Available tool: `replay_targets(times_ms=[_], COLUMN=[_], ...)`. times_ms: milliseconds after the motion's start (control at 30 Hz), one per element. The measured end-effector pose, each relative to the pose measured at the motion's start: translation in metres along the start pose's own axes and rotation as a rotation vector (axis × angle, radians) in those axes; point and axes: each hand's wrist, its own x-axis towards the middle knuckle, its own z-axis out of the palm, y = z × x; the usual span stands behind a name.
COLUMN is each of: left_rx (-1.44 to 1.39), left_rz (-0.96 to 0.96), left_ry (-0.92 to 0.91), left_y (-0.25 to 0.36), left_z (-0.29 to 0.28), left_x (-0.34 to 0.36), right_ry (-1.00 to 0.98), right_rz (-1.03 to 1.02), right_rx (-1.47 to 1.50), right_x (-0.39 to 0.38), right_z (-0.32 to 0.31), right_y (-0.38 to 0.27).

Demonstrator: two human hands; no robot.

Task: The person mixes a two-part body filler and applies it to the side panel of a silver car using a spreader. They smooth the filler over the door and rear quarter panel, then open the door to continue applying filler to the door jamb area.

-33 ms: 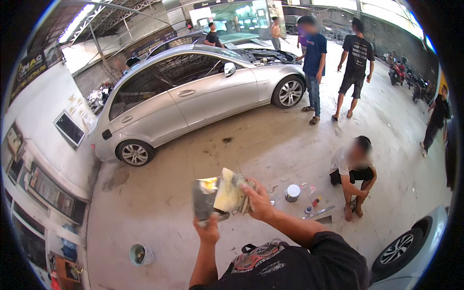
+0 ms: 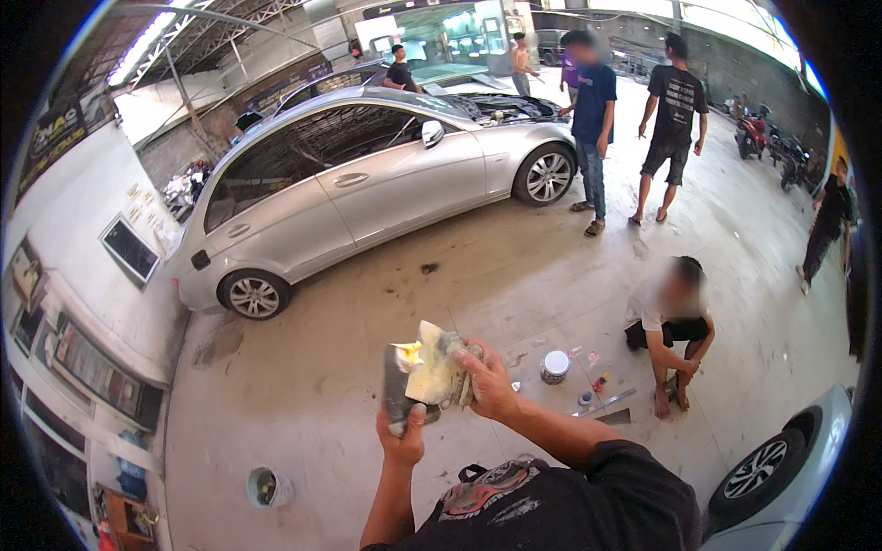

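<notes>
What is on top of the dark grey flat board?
A yellow and white paste-like lump shows on the board. The pale yellow, stained flat piece covers its right part, hiding anything there.

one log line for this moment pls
left hand: holds dark plate, yellow-white lump at its top | right hand: holds cream flat piece, grey-smeared | beyond: silver car

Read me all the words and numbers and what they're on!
I can't copy out words, but here's where lettering stands:
Standing person's black shirt: pale lines on the back.
Dark banner, upper left: yellow letters.
Banner behind the silver car: too small to read.
Wearer's black shirt: print blurred.
</notes>
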Motion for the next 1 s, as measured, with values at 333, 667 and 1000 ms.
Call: replay_targets(times_ms=[333, 667, 1000], left_rx=[-0.648, -0.758, -0.848], left_rz=[-0.423, -0.468, -0.265], left_ry=[0.097, 0.158, 0.216], left_y=[0.041, 0.029, 0.042], left_z=[0.000, 0.008, -0.007], left_x=[0.034, 0.019, 0.015], right_ry=[-0.791, -0.820, -0.578], right_rz=[-0.753, -0.626, -0.438], right_rx=[-1.794, -1.720, -1.616], right_x=[0.020, 0.027, 0.023], right_z=[-0.015, -0.008, -0.042], right_y=[-0.048, -0.040, -0.038])
